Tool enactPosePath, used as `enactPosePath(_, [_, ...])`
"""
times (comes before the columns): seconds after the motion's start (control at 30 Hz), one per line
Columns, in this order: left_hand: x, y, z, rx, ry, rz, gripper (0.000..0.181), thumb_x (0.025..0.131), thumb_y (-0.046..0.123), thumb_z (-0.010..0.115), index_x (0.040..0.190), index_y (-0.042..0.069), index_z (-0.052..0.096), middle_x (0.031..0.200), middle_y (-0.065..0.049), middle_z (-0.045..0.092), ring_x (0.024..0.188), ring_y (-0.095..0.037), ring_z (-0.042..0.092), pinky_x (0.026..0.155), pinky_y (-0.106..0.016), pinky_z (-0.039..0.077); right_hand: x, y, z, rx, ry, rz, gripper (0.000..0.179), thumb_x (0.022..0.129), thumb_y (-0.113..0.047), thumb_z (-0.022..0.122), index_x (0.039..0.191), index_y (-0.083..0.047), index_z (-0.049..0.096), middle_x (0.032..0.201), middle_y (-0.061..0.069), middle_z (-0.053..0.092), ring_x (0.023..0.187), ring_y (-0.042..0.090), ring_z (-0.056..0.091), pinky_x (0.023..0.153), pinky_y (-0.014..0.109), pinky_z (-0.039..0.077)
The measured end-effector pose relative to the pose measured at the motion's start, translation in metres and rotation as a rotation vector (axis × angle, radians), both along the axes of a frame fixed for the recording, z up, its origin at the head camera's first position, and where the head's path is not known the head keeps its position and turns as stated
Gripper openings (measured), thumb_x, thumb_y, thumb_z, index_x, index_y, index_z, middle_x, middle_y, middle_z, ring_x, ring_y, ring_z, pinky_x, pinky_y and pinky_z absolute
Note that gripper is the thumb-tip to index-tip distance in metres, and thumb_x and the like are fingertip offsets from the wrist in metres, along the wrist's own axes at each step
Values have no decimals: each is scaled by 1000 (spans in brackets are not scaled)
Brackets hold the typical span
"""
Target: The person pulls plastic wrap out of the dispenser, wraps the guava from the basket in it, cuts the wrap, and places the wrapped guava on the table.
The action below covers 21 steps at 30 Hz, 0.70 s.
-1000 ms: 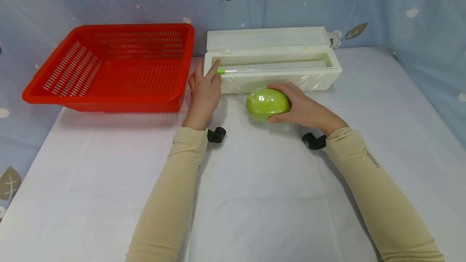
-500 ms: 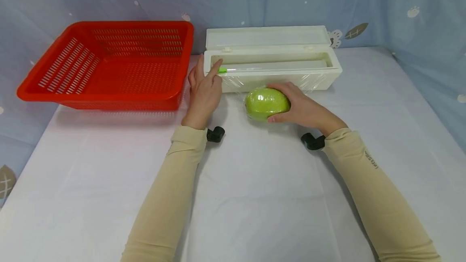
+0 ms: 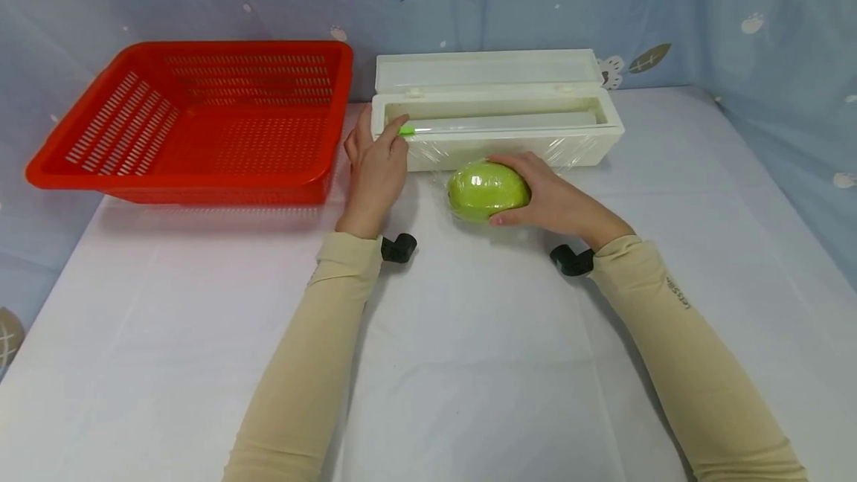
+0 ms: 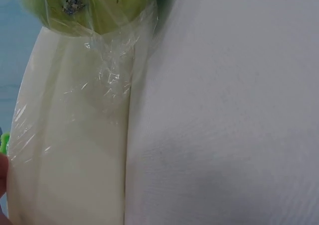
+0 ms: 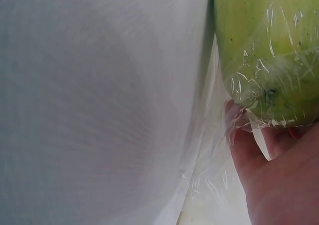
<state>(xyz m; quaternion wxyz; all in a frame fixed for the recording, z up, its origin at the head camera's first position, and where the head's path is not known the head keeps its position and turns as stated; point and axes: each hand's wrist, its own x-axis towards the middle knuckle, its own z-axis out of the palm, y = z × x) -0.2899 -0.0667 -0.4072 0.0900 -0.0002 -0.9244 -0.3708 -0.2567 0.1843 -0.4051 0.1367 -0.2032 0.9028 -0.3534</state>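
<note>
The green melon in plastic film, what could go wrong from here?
The plastic film runs from the green melon to the white film dispenser, so a pull by the right hand might drag the dispenser. The film is bunched near the melon and could tear unevenly. The left hand is at the green slider and might be nicked if that hides a blade.

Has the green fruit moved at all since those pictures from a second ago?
No, not visibly: in the head view, the green fruit, held by the right hand, keeps its place before the white box.
</note>
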Motion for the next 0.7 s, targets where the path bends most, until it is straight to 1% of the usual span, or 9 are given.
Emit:
enactPosePath(0.13, [1,0,4,20,-28,-8,41,92,28,29,126,35,49,147,10,-2,129,-19,5,101,-36,19,0,0,2,-1,-12,-3,89,63,-51,74,136,-32,28,132,1,28,115,20,31,93,48,28])
enactPosePath(0.27, [0,0,7,32,-23,-19,40,92,27,29,126,35,50,147,12,-2,129,-17,3,102,-35,18,0,-1,4,0,-17,-5,89,63,-50,74,136,-33,28,133,1,27,116,20,31,93,48,28])
enactPosePath(0.37, [0,1,8,26,-30,-18,41,92,27,29,126,36,49,147,12,-2,129,-17,3,102,-38,18,0,-1,5,-1,-6,-2,88,63,-50,74,136,-33,28,132,1,28,116,20,31,93,48,28])
enactPosePath(0.43, [1,1,7,2,-14,-8,40,92,28,30,126,34,50,147,9,2,129,-18,5,100,-39,19,1,-1,5,-7,-12,-5,88,63,-49,75,136,-33,28,132,1,28,115,20,31,93,48,28])
enactPosePath(0.5, [1,2,6,-13,18,16,37,92,28,33,124,29,52,146,5,9,128,-17,8,98,-39,21,1,-1,3,-8,-15,-9,87,63,-48,75,136,-32,29,131,1,28,115,20,31,93,48,28])
enactPosePath(0.6, [3,2,1,-8,90,69,27,90,27,41,113,21,54,139,1,23,125,-15,16,97,-34,22,1,-2,0,-8,-15,-6,88,63,-48,75,136,-32,29,132,1,28,115,20,31,93,47,28])
enactPosePath(0.7, [4,2,1,24,156,96,18,88,27,47,102,17,54,129,1,34,121,-12,23,98,-28,22,1,-1,-1,-9,5,0,88,64,-49,75,136,-31,29,132,1,28,116,20,31,93,47,28])
